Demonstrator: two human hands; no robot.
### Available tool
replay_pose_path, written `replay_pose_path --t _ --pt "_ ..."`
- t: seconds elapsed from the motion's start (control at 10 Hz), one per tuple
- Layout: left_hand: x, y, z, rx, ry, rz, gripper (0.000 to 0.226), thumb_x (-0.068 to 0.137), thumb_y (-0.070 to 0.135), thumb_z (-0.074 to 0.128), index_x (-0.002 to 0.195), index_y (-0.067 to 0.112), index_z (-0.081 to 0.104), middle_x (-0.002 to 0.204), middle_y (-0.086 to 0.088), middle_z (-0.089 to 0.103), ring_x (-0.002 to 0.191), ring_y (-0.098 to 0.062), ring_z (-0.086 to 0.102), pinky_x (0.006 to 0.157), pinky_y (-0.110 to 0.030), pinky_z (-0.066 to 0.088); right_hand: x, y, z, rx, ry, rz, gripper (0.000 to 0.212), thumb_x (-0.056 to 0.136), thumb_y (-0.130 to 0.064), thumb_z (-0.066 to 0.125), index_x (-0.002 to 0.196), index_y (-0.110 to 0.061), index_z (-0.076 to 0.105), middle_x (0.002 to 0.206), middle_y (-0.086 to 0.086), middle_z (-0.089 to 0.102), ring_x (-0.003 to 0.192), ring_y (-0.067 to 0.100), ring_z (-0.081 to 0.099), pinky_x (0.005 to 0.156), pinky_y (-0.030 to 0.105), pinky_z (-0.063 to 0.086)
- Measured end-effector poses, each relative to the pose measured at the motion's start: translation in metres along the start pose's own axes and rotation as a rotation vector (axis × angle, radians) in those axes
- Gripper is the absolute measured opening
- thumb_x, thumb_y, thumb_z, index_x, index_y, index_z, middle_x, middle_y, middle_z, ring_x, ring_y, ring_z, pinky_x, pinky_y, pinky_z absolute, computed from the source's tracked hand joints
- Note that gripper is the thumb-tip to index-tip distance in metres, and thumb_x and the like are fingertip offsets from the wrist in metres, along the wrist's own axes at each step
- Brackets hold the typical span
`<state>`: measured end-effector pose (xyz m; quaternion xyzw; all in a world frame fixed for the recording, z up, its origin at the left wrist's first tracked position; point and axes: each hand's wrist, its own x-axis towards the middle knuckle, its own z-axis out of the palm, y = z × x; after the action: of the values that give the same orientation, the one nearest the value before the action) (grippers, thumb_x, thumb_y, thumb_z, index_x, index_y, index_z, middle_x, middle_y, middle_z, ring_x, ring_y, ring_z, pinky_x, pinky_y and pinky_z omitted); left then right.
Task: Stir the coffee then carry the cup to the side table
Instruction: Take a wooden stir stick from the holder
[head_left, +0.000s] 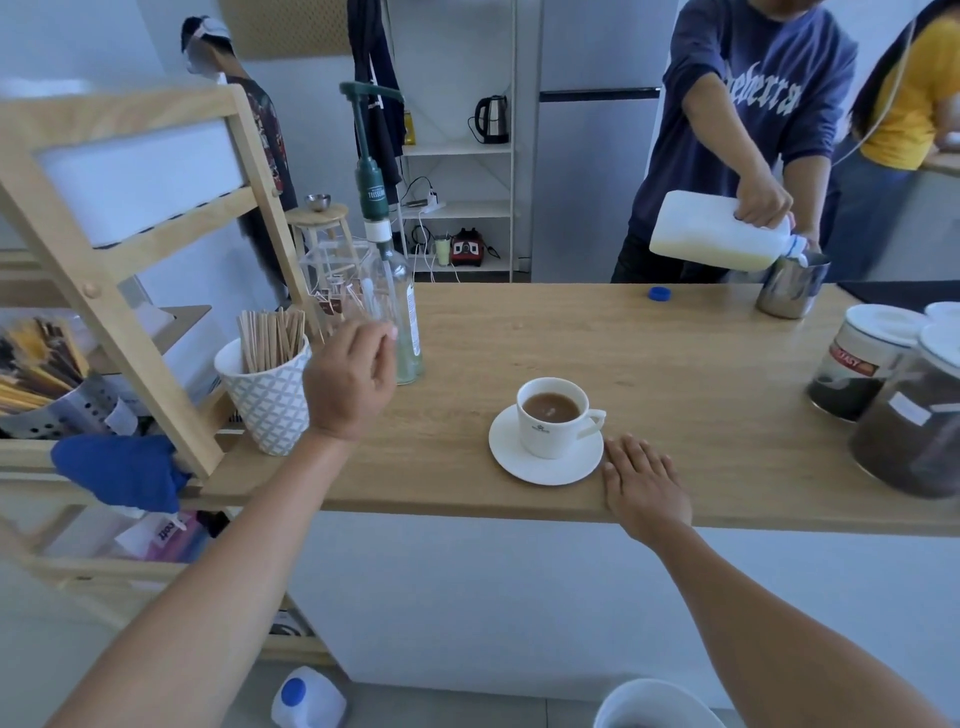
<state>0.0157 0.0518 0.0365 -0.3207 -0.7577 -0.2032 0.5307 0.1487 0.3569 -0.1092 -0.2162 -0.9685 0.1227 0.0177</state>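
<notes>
A white cup (556, 423) of brown coffee stands on a white saucer (524, 462) near the front edge of the wooden counter (675, 374). Its handle points right. My right hand (644, 480) lies flat on the counter, fingers apart, touching the saucer's right rim. My left hand (353, 376) hovers in the air left of the cup, fingers loosely curled with nothing in them. It is just right of a patterned white mug (267, 402) filled with several wooden stir sticks (270, 340).
A syrup bottle with a green pump (400, 291) stands behind my left hand. Glass jars (904, 415) sit at the counter's right. Across the counter a person pours from a white jug (722, 231) into a steel pitcher (789, 291). A wooden rack (171, 291) rises at left.
</notes>
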Motion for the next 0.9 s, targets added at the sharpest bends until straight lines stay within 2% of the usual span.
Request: replay_pose_path --t 0.1,0.3,0.4,0.6,0.8,0.9 --pt "-0.019 0.023 0.01 -0.046 -0.068 0.013 0.013 0.087 0.01 0.065 0.086 0.005 0.077 0.079 -0.005 0.076 0.063 -0.02 0.07 0.042 -0.027 0.051 0.0 0.0 0.0 0.01 0.0 0.002 0.052 0.099 -0.039 0.011 0.15 -0.028 0.012 0.161 -0.006 0.009 0.147 0.013 0.002 0.121 0.036 0.002" --pt "-0.063 0.072 0.032 -0.111 -0.154 0.017 0.02 0.085 0.012 0.061 0.089 0.01 0.08 0.075 0.002 0.076 0.052 -0.02 0.067 0.041 -0.024 0.049 -0.001 0.0 -0.001 0.003 0.007 0.001 0.052 0.099 -0.04 0.011 0.15 -0.029 0.013 0.161 -0.005 0.01 0.147 0.012 0.002 0.121 0.036 0.002" --pt "-0.083 0.092 0.04 -0.121 -0.226 -0.006 0.015 0.078 0.006 0.069 0.087 0.012 0.08 0.067 0.004 0.072 0.047 -0.02 0.062 0.038 -0.022 0.044 0.0 0.0 -0.001 0.009 0.012 0.0 0.052 0.099 -0.04 0.012 0.15 -0.028 0.014 0.161 -0.005 0.01 0.147 0.012 0.003 0.121 0.035 0.001" --pt "-0.113 0.114 0.049 -0.195 -0.317 -0.006 0.022 0.066 0.002 0.081 0.087 0.01 0.08 0.069 0.003 0.073 0.044 -0.022 0.06 0.036 -0.023 0.045 -0.001 0.0 0.001 0.02 0.026 -0.001 0.052 0.099 -0.04 0.013 0.15 -0.029 0.016 0.16 -0.005 0.012 0.147 0.013 0.004 0.121 0.036 0.002" --pt "-0.135 0.119 0.053 -0.291 -0.403 -0.075 0.017 0.08 0.012 0.071 0.094 0.009 0.08 0.082 0.0 0.076 0.059 -0.021 0.068 0.046 -0.027 0.052 0.0 0.0 0.001 0.023 0.034 -0.008 0.052 0.099 -0.039 0.014 0.149 -0.028 0.017 0.16 -0.003 0.014 0.147 0.014 0.005 0.122 0.037 0.003" --pt "-0.138 0.118 0.054 -0.326 -0.452 -0.115 0.017 0.083 0.013 0.069 0.095 0.008 0.079 0.09 -0.003 0.074 0.071 -0.025 0.067 0.062 -0.031 0.055 0.0 0.001 0.002 0.019 0.031 -0.012 0.052 0.099 -0.039 0.014 0.149 -0.028 0.018 0.16 -0.003 0.014 0.147 0.014 0.005 0.121 0.038 0.003"
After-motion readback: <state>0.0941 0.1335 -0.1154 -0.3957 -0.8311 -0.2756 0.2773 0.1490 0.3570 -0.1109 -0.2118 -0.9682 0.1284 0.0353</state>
